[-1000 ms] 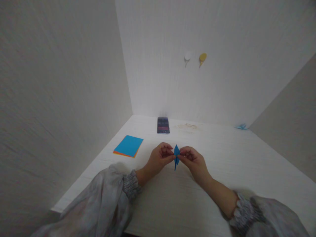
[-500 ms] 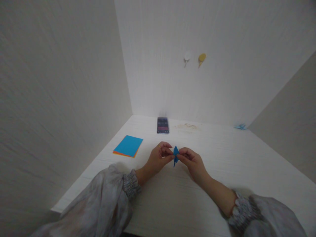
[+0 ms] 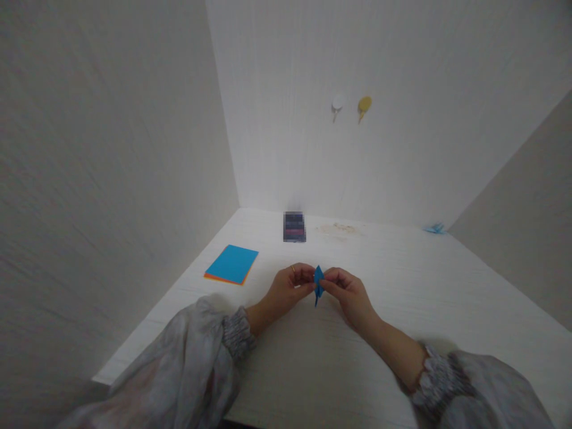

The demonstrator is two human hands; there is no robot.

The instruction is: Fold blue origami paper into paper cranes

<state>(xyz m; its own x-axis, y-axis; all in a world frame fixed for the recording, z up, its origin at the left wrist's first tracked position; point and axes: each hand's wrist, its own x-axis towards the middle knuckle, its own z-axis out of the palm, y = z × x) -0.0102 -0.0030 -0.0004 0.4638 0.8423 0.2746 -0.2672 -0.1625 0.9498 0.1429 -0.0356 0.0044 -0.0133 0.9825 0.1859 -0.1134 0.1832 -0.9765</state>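
Observation:
A small piece of folded blue origami paper [image 3: 319, 280] is held upright between my two hands, a narrow strip of it pointing down toward me. My left hand [image 3: 290, 286], with a ring on one finger, pinches its left side between thumb and fingertips. On the other side, my right hand [image 3: 348, 292] grips the right edge with thumb and index finger. The fingertips cover parts of the folds, so the exact shape is hard to make out. Both hands are just above the white table [image 3: 286, 369].
A stack of square paper [image 3: 232, 264], blue on top with orange edges below, lies to the left. Behind my hands is a phone [image 3: 294, 227] with a blurred screen. A light-blue folded paper [image 3: 435, 228] sits in the far right corner. White [image 3: 338, 103] and yellow [image 3: 364, 104] hooks are on the wall.
The raised fingers of my left hand have come down and closer to the folded paper. The paper's lower strip has shifted slightly downward. My right hand has barely moved.

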